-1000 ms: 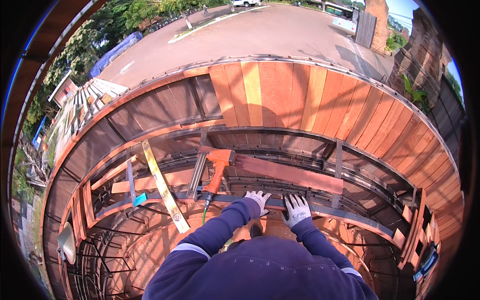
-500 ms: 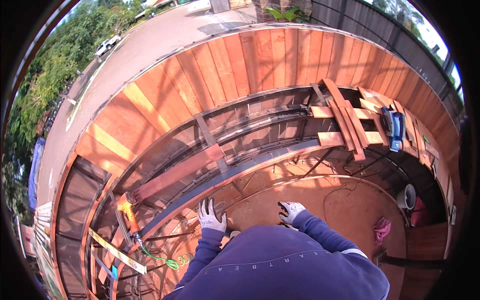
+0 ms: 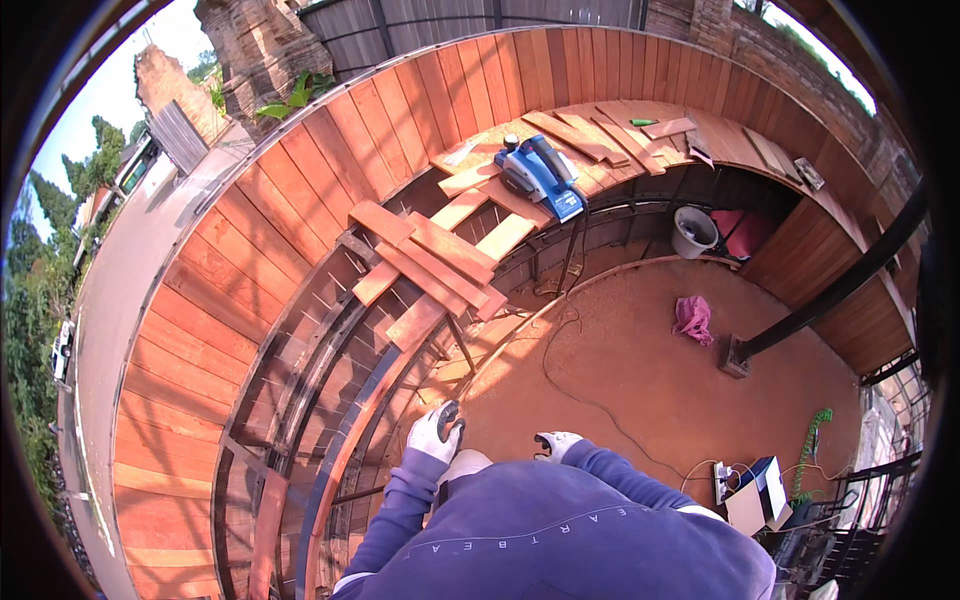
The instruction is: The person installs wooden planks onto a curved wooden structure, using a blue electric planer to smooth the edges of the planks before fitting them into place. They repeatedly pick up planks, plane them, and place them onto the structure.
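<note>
My left hand (image 3: 435, 431), in a white glove with dark fingertips, hangs in front of me beside the inner edge of the curved bench frame. Its fingers are loosely bent, with a gap to the thumb, and it holds nothing. My right hand (image 3: 558, 446), gloved alike, is over the reddish floor (image 3: 620, 360); its fingers are partly hidden but look apart, with nothing in them. Ahead of my left hand, several loose wooden boards (image 3: 430, 262) lie crossed on the frame (image 3: 340, 345). A blue power planer (image 3: 540, 175) rests beyond them.
More loose boards (image 3: 590, 138) cover the far bench top. A grey bucket (image 3: 692, 232) stands under the bench, and a pink cloth (image 3: 692, 320) lies on the floor. To the right are a dark slanted post (image 3: 830, 285), a cable, an open box (image 3: 757, 497) and a green coiled hose (image 3: 812, 450).
My view has swung right, so the planer and crossed boards now sit nearer the middle. The orange tool and the spirit level have left the picture. My left hand's fingers went from spread to bent.
</note>
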{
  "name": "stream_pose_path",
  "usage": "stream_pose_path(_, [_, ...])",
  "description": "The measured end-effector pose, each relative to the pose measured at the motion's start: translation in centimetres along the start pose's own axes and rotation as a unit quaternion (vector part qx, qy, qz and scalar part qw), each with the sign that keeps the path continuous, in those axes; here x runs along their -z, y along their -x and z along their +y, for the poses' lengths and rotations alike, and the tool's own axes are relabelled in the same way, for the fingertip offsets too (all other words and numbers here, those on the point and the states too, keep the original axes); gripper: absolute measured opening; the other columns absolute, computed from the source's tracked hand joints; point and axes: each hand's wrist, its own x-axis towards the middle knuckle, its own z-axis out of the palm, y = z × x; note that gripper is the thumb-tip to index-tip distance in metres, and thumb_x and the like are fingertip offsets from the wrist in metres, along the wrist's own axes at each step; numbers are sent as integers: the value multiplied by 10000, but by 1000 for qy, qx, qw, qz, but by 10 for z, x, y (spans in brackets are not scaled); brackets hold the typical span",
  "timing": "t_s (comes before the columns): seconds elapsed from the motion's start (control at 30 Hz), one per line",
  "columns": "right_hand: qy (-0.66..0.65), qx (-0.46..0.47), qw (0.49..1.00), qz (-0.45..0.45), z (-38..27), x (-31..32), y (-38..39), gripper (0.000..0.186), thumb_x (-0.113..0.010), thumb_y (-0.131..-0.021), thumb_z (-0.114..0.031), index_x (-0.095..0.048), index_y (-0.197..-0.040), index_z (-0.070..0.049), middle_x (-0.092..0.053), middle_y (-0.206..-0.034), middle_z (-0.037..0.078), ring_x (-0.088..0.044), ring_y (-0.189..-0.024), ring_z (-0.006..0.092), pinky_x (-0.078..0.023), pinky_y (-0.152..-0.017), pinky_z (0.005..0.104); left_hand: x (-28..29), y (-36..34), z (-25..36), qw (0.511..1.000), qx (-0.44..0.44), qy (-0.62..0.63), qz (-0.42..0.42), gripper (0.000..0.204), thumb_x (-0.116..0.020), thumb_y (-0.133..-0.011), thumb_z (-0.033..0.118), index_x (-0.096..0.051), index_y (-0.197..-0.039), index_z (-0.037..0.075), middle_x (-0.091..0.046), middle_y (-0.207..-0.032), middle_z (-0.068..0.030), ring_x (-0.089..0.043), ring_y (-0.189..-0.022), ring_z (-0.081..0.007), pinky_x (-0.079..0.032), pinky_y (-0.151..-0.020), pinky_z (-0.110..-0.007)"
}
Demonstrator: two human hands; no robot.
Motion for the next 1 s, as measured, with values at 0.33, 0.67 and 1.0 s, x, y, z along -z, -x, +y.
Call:
stream_pose_path(0.33, [-118,-90,984,103,91,50,-29,588,-642,-833,-432,-568,-1279,-54,-662,-1176,163,-625,-1105,301,-476,-957,377,-21,-201,46,978,-165,-29,122,442,-693,-821,138,-567,-1233,37,-586,-1220,-164,-532,-1161,-356,-387,-1012,-475])
stream_pose_path(0.67, [-161,-146,853,475,155,283,-64,548,-683,-828,-306,-561,-1270,-5,-671,-1125,177,-650,-1043,295,-503,-926,370,-36,-333,20,966,-2,-239,97,582,-669,-836,395,-554,-1304,69,-422,-1438,-193,-280,-1401,-361,-132,-1166,-558])
stream_pose_path(1.0, [42,-86,821,563,194,524,-179,734,-683,-808,-440,-451,-1397,-68,-525,-1334,188,-466,-1255,345,-360,-1070,449,-49,-319,49,956,136,-199,166,581,-726,-810,279,-517,-1322,101,-380,-1453,-228,-304,-1371,-413,-224,-1133,-562])
